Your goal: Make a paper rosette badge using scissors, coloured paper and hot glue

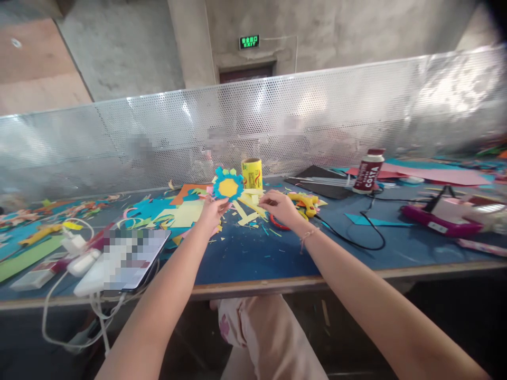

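**Flower Held at Centre**

The left hand (213,211) pinches the paper flower (228,186) by its lower edge, fingers closed on it, mid-frame. The right hand (282,207) curls over yellow paper strips (249,208) just right; grip impossible to tell.

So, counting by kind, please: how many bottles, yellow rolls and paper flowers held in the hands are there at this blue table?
bottle: 1
yellow roll: 1
paper flower, held up in the left hand: 1
Total: 3
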Demonstrator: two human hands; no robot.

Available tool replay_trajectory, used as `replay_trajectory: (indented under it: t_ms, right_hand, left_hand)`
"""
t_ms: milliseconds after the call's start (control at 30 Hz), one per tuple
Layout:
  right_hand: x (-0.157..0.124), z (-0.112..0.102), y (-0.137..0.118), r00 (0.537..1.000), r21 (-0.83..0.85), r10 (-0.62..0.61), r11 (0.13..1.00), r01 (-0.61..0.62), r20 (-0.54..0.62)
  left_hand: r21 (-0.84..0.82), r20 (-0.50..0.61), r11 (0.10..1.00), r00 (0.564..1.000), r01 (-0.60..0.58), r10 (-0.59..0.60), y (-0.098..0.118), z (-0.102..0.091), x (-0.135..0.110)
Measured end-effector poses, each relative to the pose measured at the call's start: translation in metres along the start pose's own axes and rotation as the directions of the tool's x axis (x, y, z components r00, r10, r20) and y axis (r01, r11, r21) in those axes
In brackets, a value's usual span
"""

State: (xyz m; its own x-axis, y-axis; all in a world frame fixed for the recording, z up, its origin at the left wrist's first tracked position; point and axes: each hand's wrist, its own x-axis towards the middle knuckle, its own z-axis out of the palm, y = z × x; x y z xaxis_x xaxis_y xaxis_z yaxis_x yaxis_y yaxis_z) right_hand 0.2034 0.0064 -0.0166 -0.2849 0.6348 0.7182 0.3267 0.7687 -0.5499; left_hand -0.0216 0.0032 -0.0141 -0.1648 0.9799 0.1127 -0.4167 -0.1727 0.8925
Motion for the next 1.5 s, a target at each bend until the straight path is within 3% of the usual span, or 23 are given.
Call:
replay_trajectory:
  t_ms: [200, 433, 633, 833, 967, 1133, 1333, 1500]
  right_hand:
    - [-0.001, 0.000, -0.004, 0.998, -0.002, -0.041, 0.999, 0.041, 0.048]
    - [-0.003, 0.010, -0.015, 0.991, 0.026, -0.095, 0.995, 0.093, 0.089]
    - [-0.005, 0.021, -0.016, 0.981, 0.036, -0.103, 0.994, 0.098, 0.162]
    - [-0.004, 0.021, -0.009, 0.984, 0.013, -0.068, 0.998, 0.067, 0.167]
    - [-0.003, 0.019, -0.009, 0.985, 0.020, -0.028, 0.999, 0.025, 0.170]
    - [-0.003, 0.018, -0.007, 0.986, 0.039, -0.006, 0.999, -0.001, 0.165]
    - [-0.003, 0.016, -0.006, 0.991, 0.038, 0.019, 0.999, -0.025, 0.132]
    - [-0.002, 0.016, -0.008, 0.989, 0.057, 0.024, 0.998, -0.033, 0.145]
  left_hand:
    - [-0.085, -0.094, 0.988, 0.986, 0.130, -0.137, 0.000, 0.001, 0.002]
    - [-0.145, -0.108, 0.985, 0.987, 0.099, -0.115, -0.001, 0.002, 0.003]
    - [-0.089, -0.063, 0.980, 0.981, 0.175, -0.181, -0.013, -0.004, 0.009]
    - [-0.015, 0.050, 0.965, 0.964, 0.260, -0.259, -0.028, -0.011, 0.014]
    - [0.046, -0.009, 0.932, 0.933, 0.359, -0.359, -0.021, -0.011, 0.013]
    - [0.040, -0.113, 0.917, 0.913, 0.398, -0.391, -0.012, -0.011, 0.010]
    - [0.126, -0.082, 0.913, 0.921, 0.389, -0.381, -0.013, -0.016, 0.015]
    - [0.161, -0.085, 0.875, 0.890, 0.456, -0.448, -0.015, -0.017, 0.016]
